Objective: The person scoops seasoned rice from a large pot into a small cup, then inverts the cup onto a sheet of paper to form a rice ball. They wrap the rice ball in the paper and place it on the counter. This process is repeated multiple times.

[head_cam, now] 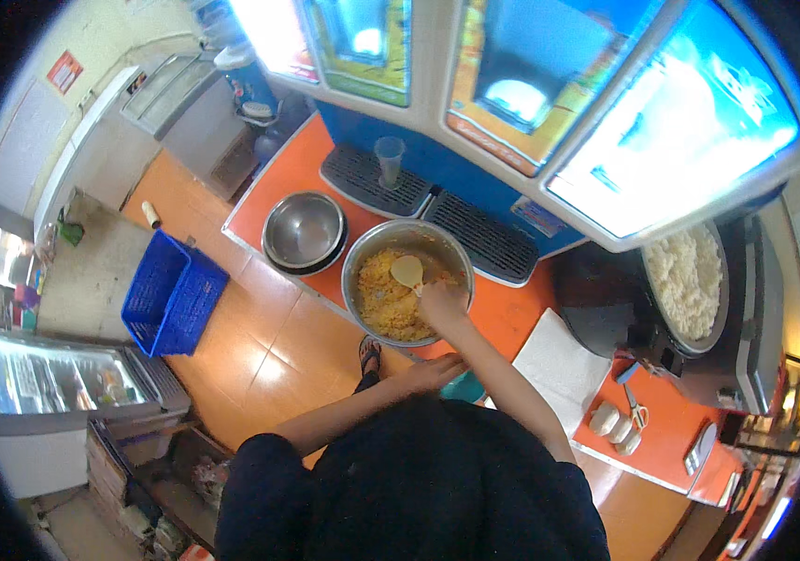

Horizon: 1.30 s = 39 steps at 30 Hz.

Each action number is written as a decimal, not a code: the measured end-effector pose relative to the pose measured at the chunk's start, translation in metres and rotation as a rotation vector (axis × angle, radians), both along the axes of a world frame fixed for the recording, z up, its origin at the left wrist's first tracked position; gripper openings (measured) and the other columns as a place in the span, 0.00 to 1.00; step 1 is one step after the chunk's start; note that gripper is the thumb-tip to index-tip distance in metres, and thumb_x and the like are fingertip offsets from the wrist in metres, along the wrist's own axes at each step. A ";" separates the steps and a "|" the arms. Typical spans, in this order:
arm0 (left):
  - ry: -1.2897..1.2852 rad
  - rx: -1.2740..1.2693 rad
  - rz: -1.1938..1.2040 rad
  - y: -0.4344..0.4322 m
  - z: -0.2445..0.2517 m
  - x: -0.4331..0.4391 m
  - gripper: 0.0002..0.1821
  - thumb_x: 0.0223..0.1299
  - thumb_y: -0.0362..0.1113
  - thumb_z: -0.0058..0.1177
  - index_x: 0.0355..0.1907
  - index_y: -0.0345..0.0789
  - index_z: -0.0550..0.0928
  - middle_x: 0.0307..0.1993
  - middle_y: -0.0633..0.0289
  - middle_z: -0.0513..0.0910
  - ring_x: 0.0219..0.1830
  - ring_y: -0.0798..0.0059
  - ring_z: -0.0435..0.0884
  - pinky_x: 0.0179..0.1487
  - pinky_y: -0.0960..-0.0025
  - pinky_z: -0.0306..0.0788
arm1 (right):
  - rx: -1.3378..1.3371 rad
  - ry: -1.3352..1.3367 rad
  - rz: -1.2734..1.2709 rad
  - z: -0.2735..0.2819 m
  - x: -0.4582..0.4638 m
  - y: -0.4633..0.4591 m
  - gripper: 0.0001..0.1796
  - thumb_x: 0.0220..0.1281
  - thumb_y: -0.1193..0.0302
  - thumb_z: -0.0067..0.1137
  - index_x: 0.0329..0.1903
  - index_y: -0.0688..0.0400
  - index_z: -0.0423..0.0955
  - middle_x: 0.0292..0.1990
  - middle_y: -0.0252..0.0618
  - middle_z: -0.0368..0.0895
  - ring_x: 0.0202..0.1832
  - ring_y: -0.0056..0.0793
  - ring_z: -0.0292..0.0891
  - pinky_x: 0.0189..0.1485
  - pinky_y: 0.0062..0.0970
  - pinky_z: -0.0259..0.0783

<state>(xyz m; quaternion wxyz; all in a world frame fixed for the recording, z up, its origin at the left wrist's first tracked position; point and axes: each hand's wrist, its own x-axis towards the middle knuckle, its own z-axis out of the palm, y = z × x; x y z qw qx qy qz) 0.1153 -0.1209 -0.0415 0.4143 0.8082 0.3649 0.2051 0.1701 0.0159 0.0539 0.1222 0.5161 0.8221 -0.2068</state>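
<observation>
A cream rice paddle [407, 271] is in my right hand [440, 308], its head over yellow-orange rice [391, 308] mixed with small bits. That rice lies in a large round metal pot [471, 280], set on the orange counter [505, 305]. My right hand reaches inside the pot's rim. Below the pot, my left hand [438, 370] is near the counter's front edge, beside a teal object [464, 388] partly covered by my right arm. Its fingers are too small and hidden to tell whether they grip anything.
Nested metal bowls [304, 228] stand left of the pot. Behind are drip trays [482, 235], a plastic cup [389, 161] and a lit drink dispenser [435, 140]. An open rice cooker [684, 280] holds white rice at right, near white paper [554, 372] and scissors [636, 408]. A blue basket [174, 291] stands on the floor.
</observation>
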 end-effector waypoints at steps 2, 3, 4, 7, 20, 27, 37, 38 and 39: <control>-0.091 0.154 -0.013 -0.016 0.021 -0.043 0.25 0.74 0.38 0.43 0.72 0.38 0.65 0.69 0.45 0.69 0.69 0.48 0.70 0.69 0.56 0.67 | 0.000 -0.009 0.000 -0.002 0.001 0.008 0.17 0.59 0.65 0.58 0.46 0.62 0.81 0.36 0.51 0.86 0.43 0.54 0.84 0.46 0.47 0.79; -0.078 0.239 0.034 -0.021 0.031 -0.064 0.32 0.67 0.37 0.50 0.72 0.38 0.63 0.68 0.45 0.69 0.66 0.49 0.72 0.68 0.54 0.68 | 0.007 0.000 0.010 0.000 0.002 0.011 0.17 0.58 0.66 0.58 0.47 0.62 0.81 0.36 0.52 0.86 0.44 0.54 0.84 0.46 0.48 0.78; -0.089 0.367 0.084 -0.027 0.040 -0.084 0.38 0.60 0.36 0.58 0.73 0.37 0.61 0.67 0.45 0.70 0.64 0.50 0.74 0.67 0.53 0.69 | 0.032 0.042 -0.011 0.005 0.004 0.015 0.16 0.58 0.68 0.57 0.46 0.63 0.81 0.36 0.54 0.86 0.44 0.54 0.84 0.45 0.48 0.78; -0.388 0.593 0.428 -0.029 0.061 -0.097 0.44 0.54 0.35 0.68 0.72 0.36 0.61 0.66 0.48 0.70 0.62 0.53 0.76 0.66 0.53 0.70 | 0.124 0.152 -0.021 0.033 0.014 0.024 0.14 0.55 0.70 0.58 0.44 0.62 0.80 0.37 0.56 0.85 0.43 0.52 0.84 0.45 0.48 0.78; -0.625 0.248 1.135 0.078 0.087 -0.117 0.53 0.41 0.39 0.79 0.68 0.33 0.59 0.61 0.54 0.70 0.64 0.65 0.72 0.67 0.62 0.67 | 0.047 0.116 0.298 0.007 0.026 -0.011 0.12 0.55 0.65 0.60 0.37 0.60 0.83 0.31 0.54 0.85 0.35 0.52 0.83 0.43 0.49 0.77; -0.605 0.247 1.174 0.076 0.081 -0.117 0.52 0.42 0.37 0.78 0.68 0.33 0.59 0.60 0.54 0.71 0.63 0.65 0.73 0.67 0.62 0.67 | -0.099 0.361 0.196 -0.020 0.025 -0.007 0.14 0.61 0.62 0.58 0.40 0.60 0.84 0.33 0.53 0.85 0.38 0.54 0.82 0.45 0.49 0.75; -0.928 -0.175 0.912 0.061 0.119 -0.172 0.52 0.54 0.45 0.72 0.74 0.31 0.54 0.63 0.52 0.68 0.66 0.61 0.70 0.69 0.60 0.66 | -0.092 0.297 -0.089 0.003 0.045 -0.001 0.17 0.64 0.55 0.59 0.41 0.55 0.85 0.35 0.47 0.87 0.41 0.47 0.84 0.45 0.42 0.76; -0.810 -0.192 0.905 0.057 0.124 -0.176 0.49 0.57 0.47 0.69 0.72 0.31 0.55 0.64 0.51 0.67 0.66 0.61 0.69 0.68 0.60 0.66 | -0.061 0.324 -0.089 0.004 0.047 -0.001 0.17 0.64 0.54 0.59 0.41 0.54 0.85 0.34 0.47 0.87 0.41 0.47 0.84 0.45 0.42 0.76; -0.724 -0.149 0.876 0.055 0.126 -0.177 0.47 0.60 0.50 0.67 0.71 0.31 0.56 0.64 0.50 0.66 0.67 0.61 0.68 0.68 0.59 0.65 | -0.033 0.333 -0.100 0.006 0.049 0.000 0.17 0.64 0.54 0.59 0.41 0.54 0.85 0.34 0.46 0.87 0.41 0.47 0.84 0.45 0.42 0.76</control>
